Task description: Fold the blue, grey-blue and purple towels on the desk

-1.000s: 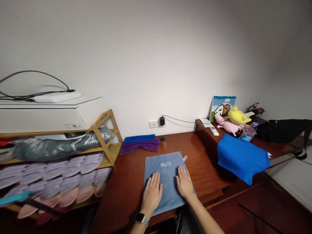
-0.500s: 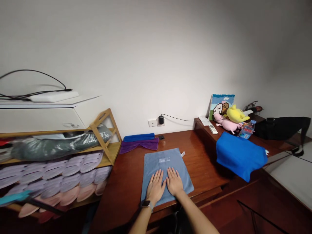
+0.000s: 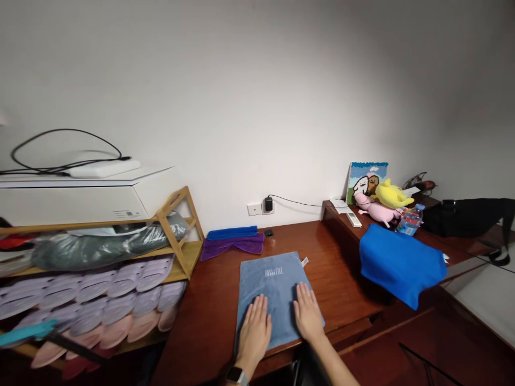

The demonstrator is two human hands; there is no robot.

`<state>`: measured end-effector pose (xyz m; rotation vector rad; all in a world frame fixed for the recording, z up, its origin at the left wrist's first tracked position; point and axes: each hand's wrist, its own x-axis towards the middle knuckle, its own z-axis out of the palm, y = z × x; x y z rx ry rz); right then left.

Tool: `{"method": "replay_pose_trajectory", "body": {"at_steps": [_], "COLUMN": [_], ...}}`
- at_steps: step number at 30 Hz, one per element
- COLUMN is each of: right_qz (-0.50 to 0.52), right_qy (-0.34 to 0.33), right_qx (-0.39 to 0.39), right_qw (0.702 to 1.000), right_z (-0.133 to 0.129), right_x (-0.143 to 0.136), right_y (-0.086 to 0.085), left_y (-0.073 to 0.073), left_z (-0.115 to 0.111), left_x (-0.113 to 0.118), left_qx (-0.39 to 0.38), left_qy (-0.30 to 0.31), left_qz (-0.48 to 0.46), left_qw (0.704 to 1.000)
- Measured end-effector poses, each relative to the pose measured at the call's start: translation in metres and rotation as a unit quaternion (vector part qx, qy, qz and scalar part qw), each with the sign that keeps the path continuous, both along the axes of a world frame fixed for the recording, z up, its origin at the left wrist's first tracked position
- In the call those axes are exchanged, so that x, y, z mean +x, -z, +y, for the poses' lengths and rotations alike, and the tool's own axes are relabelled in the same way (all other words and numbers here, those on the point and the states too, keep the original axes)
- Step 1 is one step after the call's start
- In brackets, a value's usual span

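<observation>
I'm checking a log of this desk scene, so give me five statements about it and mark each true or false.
1. The blue-grey towel lies spread on the desk. True.
2. The left grip is clenched into a fist. False: the left grip is open, palm down over the towel.
3. White lettering shows near the towel's far edge. True.
4. The purple cloth hangs over the edge of the raised section on the right. False: the bright blue cloth hangs there; the purple cloth lies at the desk's back.
5. The bottle has a blue cap. True.

A white-lettered grey-blue cloth (image 3: 279, 300) lies flat on the desk (image 3: 201, 321).
</observation>
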<state>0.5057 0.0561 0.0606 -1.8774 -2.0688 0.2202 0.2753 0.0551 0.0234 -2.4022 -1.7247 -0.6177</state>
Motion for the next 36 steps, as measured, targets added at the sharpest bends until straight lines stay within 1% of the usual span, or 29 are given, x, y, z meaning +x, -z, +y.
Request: {"method": "replay_pose_trajectory", "body": {"at_steps": [2,3,5,7,11,14,16,18,20,22,24,25,27,29,31,33,36], "right_qz": [0.024,0.032,0.036,0.032,0.007,-0.014,-0.023,-0.026,-0.017,0.003,0.023,0.03,0.037,0.032,0.017,-0.003,-0.022], "right_qy": [-0.048,-0.064,-0.071,-0.059,-0.002,0.027,0.038,0.047,0.038,0.002,-0.042,-0.057,-0.07,-0.065,-0.047,-0.016,0.026], "right_qx": [0.007,0.0,-0.017,-0.02,-0.032,-0.06,-0.077,-0.082,-0.061,-0.027,-0.01,-0.011,-0.02,-0.022,-0.024,-0.037,-0.069], "right_qw": [0.999,0.997,0.997,0.998,0.999,0.998,0.996,0.995,0.997,1.0,0.999,0.998,0.997,0.997,0.998,0.999,0.997], "right_z": [-0.001,-0.002,-0.004,-0.007,-0.017,-0.024,-0.025,-0.02,-0.011,0.001,0.012,0.015,0.018,0.017,0.014,0.011,0.009], "right_x": [-0.026,-0.036,-0.042,-0.032,0.01,0.032,0.034,0.023,0.002,-0.024,-0.047,-0.055,-0.059,-0.048,-0.027,-0.002,0.029], "right_y": [0.003,0.005,0.012,0.019,0.026,0.024,0.02,0.011,0.001,-0.006,-0.006,-0.003,0.007,0.017,0.022,0.023,0.019], "left_y": [-0.007,-0.008,-0.003,0.008,0.032,0.045,0.048,0.041,0.026,0.009,-0.002,-0.004,0.002,0.014,0.026,0.033,0.038], "left_z": [0.002,0.003,0.001,-0.005,-0.03,-0.052,-0.058,-0.053,-0.037,-0.015,0.005,0.012,0.019,0.015,0.006,-0.007,-0.022], "left_x": [0.022,0.028,0.028,0.015,-0.024,-0.043,-0.048,-0.045,-0.032,-0.012,0.008,0.016,0.023,0.017,0.005,-0.01,-0.03], "left_qx": [-0.026,-0.04,-0.057,-0.055,-0.015,0.034,0.066,0.08,0.075,0.051,0.014,-0.005,-0.029,-0.029,-0.017,-0.006,0.003], "left_qy": [0.038,0.046,0.036,0.008,-0.038,-0.063,-0.07,-0.069,-0.061,-0.037,0.001,0.015,0.019,-0.004,-0.037,-0.061,-0.074], "left_qz": [0.011,0.017,0.023,0.02,0.016,0.018,0.019,0.018,0.015,0.013,0.022,0.027,0.033,0.027,0.018,0.013,0.014], "left_qw": [0.999,0.998,0.997,0.998,0.999,0.997,0.995,0.994,0.995,0.998,1.0,1.0,0.999,0.999,0.999,0.998,0.997]}}
